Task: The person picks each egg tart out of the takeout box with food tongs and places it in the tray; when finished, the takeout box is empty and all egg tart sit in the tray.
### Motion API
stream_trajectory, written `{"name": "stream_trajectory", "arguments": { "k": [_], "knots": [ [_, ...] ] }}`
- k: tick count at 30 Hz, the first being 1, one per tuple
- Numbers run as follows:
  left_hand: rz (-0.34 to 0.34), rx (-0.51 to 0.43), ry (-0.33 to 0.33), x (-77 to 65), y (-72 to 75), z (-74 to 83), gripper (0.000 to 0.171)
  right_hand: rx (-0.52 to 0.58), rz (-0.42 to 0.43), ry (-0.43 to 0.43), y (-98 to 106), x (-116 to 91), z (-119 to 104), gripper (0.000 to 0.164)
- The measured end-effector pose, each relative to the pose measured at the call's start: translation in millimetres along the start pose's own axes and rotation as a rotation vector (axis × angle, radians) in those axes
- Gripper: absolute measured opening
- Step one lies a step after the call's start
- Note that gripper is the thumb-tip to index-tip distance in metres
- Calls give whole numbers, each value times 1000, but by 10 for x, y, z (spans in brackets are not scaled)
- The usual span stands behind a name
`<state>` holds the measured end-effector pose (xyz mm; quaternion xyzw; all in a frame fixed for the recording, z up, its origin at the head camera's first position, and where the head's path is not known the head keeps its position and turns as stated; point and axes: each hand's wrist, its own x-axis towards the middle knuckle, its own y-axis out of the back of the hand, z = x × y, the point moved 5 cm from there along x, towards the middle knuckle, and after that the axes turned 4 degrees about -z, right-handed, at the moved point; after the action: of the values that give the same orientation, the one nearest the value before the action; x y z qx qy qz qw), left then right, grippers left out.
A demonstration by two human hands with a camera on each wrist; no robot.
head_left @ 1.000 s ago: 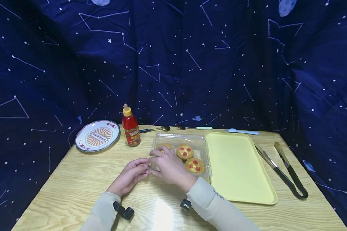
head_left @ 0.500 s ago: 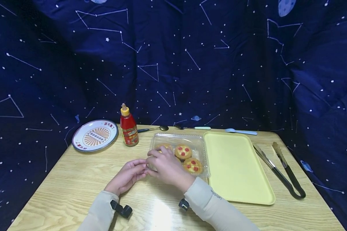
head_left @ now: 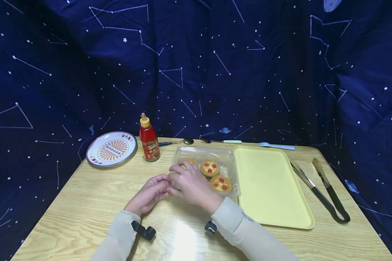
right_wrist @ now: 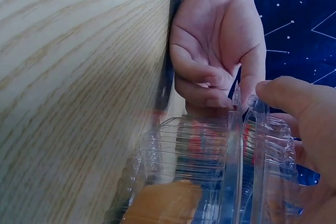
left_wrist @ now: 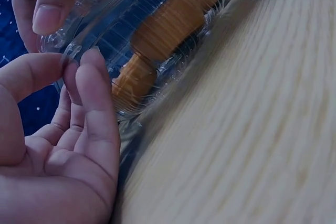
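Observation:
A clear plastic clamshell box [head_left: 229, 155] holds several small round pastries [head_left: 210, 168] with red spots on top. At its near left corner, my left hand [head_left: 150, 195] pinches the rim between thumb and fingertips. My right hand [head_left: 196, 185] lies over the same corner, its curled fingers and thumb gripping the lid's edge. A narrow gap shows between the lid rim [right_wrist: 258, 145] and the base rim [right_wrist: 233, 145] in the right wrist view. Part of the pastries is hidden behind my right hand.
A yellow tray [head_left: 274, 188] adjoins the box's right side, with black-handled tongs [head_left: 326, 195] beyond. Behind lie a spoon [head_left: 174, 142], a green-handled utensil [head_left: 230, 141] and a blue fork [head_left: 277, 146]. A red sauce bottle [head_left: 149, 143] and patterned plate [head_left: 111, 149] stand at left.
The head view has shifted slightly. Both hands stay at the same corner of the box, with no clear change in their hold.

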<state>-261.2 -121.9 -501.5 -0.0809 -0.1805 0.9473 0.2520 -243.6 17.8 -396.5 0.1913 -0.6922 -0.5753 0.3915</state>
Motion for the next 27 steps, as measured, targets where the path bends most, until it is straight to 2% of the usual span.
{"name": "stream_trajectory", "arguments": {
  "k": [5,15,27],
  "knots": [
    [15,7,-12,13,-12,-4,10,-3,24,12,12,-2,3,28],
    [-29,-9,-58,15,2,0,17,-43,15,36,23,-66,8,45],
    [-5,12,-54,3,-4,20,16,-77,-30,-34,32,-150,59,67]
  ]
}}
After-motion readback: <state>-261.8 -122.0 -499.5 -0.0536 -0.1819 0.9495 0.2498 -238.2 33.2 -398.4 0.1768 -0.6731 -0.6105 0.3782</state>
